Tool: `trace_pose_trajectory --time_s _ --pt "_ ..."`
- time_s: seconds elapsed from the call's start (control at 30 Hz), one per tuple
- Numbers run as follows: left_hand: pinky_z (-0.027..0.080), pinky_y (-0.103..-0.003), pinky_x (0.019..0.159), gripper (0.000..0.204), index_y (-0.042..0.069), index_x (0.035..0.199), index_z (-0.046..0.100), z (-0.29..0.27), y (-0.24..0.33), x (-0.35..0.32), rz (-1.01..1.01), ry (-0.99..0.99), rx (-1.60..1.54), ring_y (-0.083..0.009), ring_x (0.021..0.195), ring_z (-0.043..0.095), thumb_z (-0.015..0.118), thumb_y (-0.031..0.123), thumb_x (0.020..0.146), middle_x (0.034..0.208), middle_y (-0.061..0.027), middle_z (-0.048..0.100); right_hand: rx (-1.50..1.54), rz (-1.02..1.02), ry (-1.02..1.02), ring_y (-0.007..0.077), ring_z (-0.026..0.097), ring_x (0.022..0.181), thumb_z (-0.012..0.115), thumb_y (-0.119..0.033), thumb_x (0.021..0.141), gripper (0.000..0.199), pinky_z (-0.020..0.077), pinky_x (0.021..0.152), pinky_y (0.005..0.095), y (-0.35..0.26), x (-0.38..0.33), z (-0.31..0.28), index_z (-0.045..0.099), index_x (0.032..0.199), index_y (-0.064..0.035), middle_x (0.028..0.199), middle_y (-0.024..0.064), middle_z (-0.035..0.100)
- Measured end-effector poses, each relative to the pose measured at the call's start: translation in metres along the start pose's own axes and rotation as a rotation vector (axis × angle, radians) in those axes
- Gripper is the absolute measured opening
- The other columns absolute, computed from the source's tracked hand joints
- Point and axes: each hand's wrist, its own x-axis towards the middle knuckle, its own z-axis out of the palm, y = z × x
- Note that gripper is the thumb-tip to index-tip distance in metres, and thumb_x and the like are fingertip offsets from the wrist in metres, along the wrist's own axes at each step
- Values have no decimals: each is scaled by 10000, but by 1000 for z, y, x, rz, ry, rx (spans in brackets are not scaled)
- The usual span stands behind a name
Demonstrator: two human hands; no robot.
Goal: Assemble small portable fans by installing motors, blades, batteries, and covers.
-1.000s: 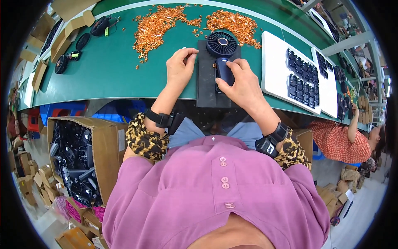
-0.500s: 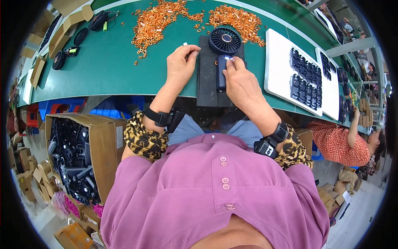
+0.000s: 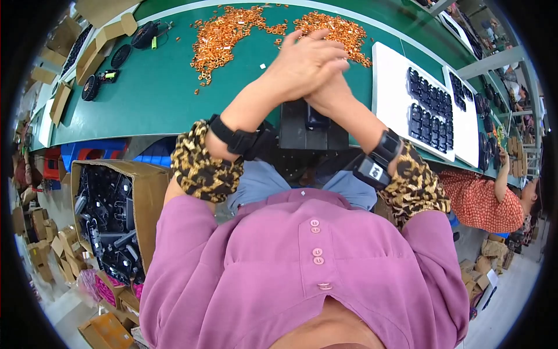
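At the far left of the green workbench point(image 3: 145, 119) we find a round black fan part point(image 3: 90, 87), with a bare assembly point(image 3: 108, 75) just beside it. Below the bench edge we locate an open cardboard carton point(image 3: 154, 218), filled with black plastic parts point(image 3: 107, 238). Further right on the bench lies a loose heap of orange rings point(image 3: 224, 41), with a small white piece point(image 3: 263, 66) lying apart from it.

Next we reach the left hand point(image 3: 302, 65), laid across the right hand, touching it. Its fingers are extended, with slight gaps toward the tips. Under the hands we note a flat black mat point(image 3: 293, 129), which carries the handheld fan point(image 3: 317, 118); only the lower end of its dark handle shows. The right hand point(image 3: 330, 94) is above the fan's upper part; its fingers are mostly covered, so we cannot tell whether they are spread, pressed together or pinching anything.

Beyond the hands we see a second heap of orange rings point(image 3: 354, 43). To its right a white foam board point(image 3: 389, 99) bears rows of black molded parts point(image 3: 430, 104). At the far right we observe a co-worker point(image 3: 485, 200) in a red patterned top, near the bench.
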Motion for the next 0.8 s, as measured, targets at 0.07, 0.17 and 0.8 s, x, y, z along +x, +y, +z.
trace_pose_trajectory --time_s 0.07,0.17,0.8 --pt "213 -531 1041 360 162 1096 639 16 -6 1 -5 -149 73 -253 1277 388 410 382 926 1245 -28 560 12 -1 41 347 474 1120 548 -181 818 413 365 953 442 1 4 10 501 1194 -15 1189 160 519" --pt "178 -544 1049 406 187 1111 635 20 -10 4 20 -277 160 -248 1310 340 397 453 917 1278 -19 536 33 13 160 342 480 1110 549 -181 808 394 369 943 441 -4 8 8 515 1163 -13 1166 164 529" --pt "179 -568 1070 906 246 1390 340 -9 41 -75 -133 -258 161 -335 1388 158 786 351 609 1470 -93 254 215 223 -114 388 617 893 556 -428 830 518 473 792 460 86 46 -19 592 1000 60 941 270 628"
